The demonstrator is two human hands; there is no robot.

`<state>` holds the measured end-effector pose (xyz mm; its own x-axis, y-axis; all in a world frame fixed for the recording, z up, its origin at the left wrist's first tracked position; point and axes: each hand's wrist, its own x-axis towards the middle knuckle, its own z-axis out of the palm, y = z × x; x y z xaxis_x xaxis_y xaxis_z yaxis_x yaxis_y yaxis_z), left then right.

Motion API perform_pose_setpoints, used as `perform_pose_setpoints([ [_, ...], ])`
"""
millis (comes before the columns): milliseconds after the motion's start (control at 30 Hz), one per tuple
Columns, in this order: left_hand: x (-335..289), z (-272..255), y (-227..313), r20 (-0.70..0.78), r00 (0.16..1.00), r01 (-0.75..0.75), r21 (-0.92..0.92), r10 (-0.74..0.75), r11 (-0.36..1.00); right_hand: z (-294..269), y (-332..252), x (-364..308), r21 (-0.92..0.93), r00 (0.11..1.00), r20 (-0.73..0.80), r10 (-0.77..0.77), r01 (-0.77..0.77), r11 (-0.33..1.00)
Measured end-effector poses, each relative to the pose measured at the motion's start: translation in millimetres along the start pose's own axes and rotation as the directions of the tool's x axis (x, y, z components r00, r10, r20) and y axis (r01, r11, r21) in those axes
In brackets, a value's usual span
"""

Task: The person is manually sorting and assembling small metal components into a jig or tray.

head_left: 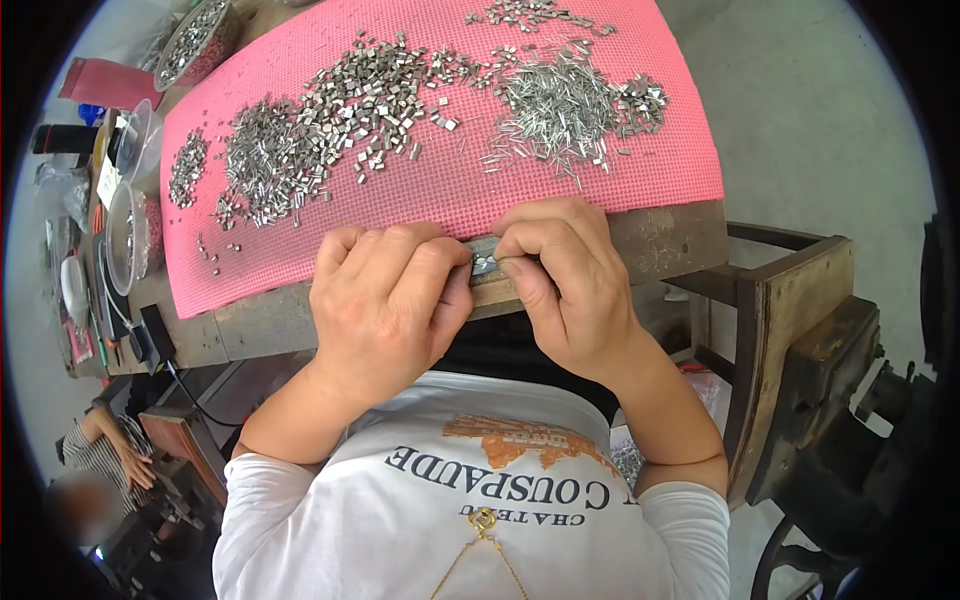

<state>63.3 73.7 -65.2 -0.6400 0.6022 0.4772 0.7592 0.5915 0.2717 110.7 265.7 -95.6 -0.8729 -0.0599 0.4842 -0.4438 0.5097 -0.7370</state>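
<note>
My left hand [388, 300] is closed at the front edge of the wooden table [665, 238], fingers curled down and thumb tucked in. Opposite it, my right hand [572, 290] pinches with thumb and forefinger. Between the fingertips shows a small grey metal piece [484, 264] with shiny spots, lying at the table edge. What each set of fingertips grips is hidden. Beyond the hands, a pink textured mat [400, 208] carries a pile of thin metal pins [560, 108], a heap of small metal blocks [368, 88] and a heap of short metal bits [262, 165].
Clear plastic tubs [128, 238] and a bowl of metal parts [197, 42] stand on the left. A black cable [190, 392] hangs off the table's left front. At right are a wooden stand [790, 310] and dark machinery [835, 440]. Another person's hand [136, 468] shows lower left.
</note>
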Motion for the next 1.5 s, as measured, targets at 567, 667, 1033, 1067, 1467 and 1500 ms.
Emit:
perform_pose_setpoints([
  [567,1,-16,-8,0.087,0.996,0.056,-0.219,-0.038,0.974,0,0,4,-0.259,0.978,0.037,-0.203,0.206,0.944],
  [667,11,-18,-22,0.131,0.988,0.112,-0.246,-0.081,0.963,-10,-3,5,-0.297,0.972,0.070,-0.222,0.233,0.926],
  [1033,69,7,-52,0.216,0.965,-0.157,0.016,0.149,0.988,-44,16,-2,-0.349,0.993,-0.075,-0.092,0.060,0.935],
  [1067,72,4,-52,0.287,0.945,-0.183,0.071,0.156,0.980,-49,19,-2,-0.354,0.993,-0.078,-0.086,0.053,0.934],
  [1467,74,9,-49,0.303,0.947,-0.130,0.062,0.106,0.990,-65,42,16,-0.343,1.000,-0.003,-0.019,0.017,0.939],
  [1500,72,7,-48,0.305,0.947,-0.130,0.062,0.106,0.990,-64,41,18,-0.342,1.000,-0.003,-0.017,0.015,0.940],
])
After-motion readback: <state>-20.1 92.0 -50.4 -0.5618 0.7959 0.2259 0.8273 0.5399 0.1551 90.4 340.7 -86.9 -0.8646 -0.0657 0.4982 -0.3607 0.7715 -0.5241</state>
